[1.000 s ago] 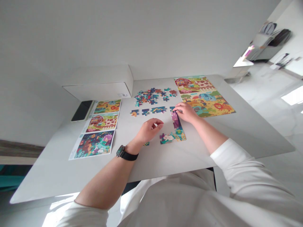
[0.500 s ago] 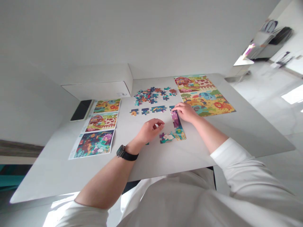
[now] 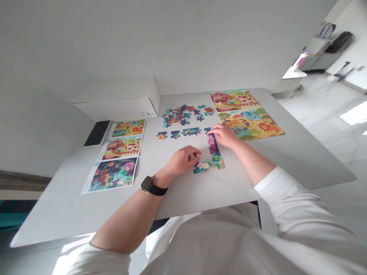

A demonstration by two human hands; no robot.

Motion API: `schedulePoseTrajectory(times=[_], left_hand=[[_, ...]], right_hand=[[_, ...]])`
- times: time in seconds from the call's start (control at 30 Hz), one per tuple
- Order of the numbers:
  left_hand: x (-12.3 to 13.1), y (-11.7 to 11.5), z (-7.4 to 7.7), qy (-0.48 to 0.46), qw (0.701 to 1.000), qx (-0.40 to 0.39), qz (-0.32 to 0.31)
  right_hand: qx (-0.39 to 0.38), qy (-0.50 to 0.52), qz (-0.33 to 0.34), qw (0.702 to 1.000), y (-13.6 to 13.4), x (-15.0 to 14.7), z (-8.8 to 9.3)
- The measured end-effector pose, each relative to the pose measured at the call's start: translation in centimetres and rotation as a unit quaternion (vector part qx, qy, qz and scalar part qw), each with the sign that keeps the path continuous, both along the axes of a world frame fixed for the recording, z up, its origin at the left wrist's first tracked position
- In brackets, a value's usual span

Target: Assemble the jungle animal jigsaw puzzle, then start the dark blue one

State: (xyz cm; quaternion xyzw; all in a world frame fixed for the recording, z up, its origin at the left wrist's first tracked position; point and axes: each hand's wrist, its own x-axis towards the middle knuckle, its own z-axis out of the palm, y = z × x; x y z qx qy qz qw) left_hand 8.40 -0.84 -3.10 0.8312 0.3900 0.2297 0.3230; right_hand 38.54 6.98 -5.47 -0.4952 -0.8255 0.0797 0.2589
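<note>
My right hand (image 3: 225,135) has its fingertips closed together on a dark blue puzzle piece (image 3: 207,130) at the top of the joined purple strip (image 3: 212,146). That strip runs down into a bottom row with a white rabbit (image 3: 203,165). My left hand (image 3: 183,160), with a black watch (image 3: 151,185) on the wrist, is palm down, its fingers loosely bent and apart. Its fingertips reach the left end of the rabbit row; the underside of the hand is hidden. Left of the strip lie a joined blue pair (image 3: 191,131), a single blue piece (image 3: 175,134) and a moon piece (image 3: 162,135).
A pile of loose puzzle pieces (image 3: 176,115) lies at the back. Two finished puzzles (image 3: 252,122) are at the right. Picture sheets (image 3: 114,173) and a phone (image 3: 98,133) lie at the left, before a white box (image 3: 120,107). The wall (image 3: 183,46) rises behind.
My left hand has shifted slightly down and right, its fingertips now at the rabbit row. A bit of puzzle piece below that hand no longer shows. My right hand stays put.
</note>
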Motion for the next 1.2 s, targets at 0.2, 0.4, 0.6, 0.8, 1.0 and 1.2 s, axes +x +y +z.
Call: schedulePoseTrajectory(times=[0.2, 0.4, 0.6, 0.8, 1.0, 1.2], left_hand=[[-0.2, -0.3, 0.7, 0.019, 0.999, 0.02, -0.018], [-0.3, -0.2, 0.4, 0.019, 0.999, 0.034, -0.03], [-0.4, -0.1, 0.1, 0.019, 0.999, 0.041, -0.019], [-0.9, 0.4, 0.7, 0.032, 0.997, 0.069, 0.022], [-2.8, 3.0, 2.3, 0.047, 0.983, 0.138, 0.113], [-2.6, 7.7, 3.6, 0.117, 0.975, 0.168, 0.089]], right_hand=[[0.012, 0.037, -0.016, 0.999, -0.1, 0.2, 0.3], [-0.002, 0.023, 0.001, 1.0, -0.3, -0.1, 0.3], [-0.005, 0.02, -0.003, 1.0, -0.4, -0.2, 0.2], [-0.01, 0.009, -0.009, 1.0, -0.5, -0.3, 0.2], [-0.008, 0.012, -0.008, 1.0, -0.6, -0.4, 0.2], [-0.004, 0.005, -0.017, 1.0, -0.6, -0.6, 0.1]])
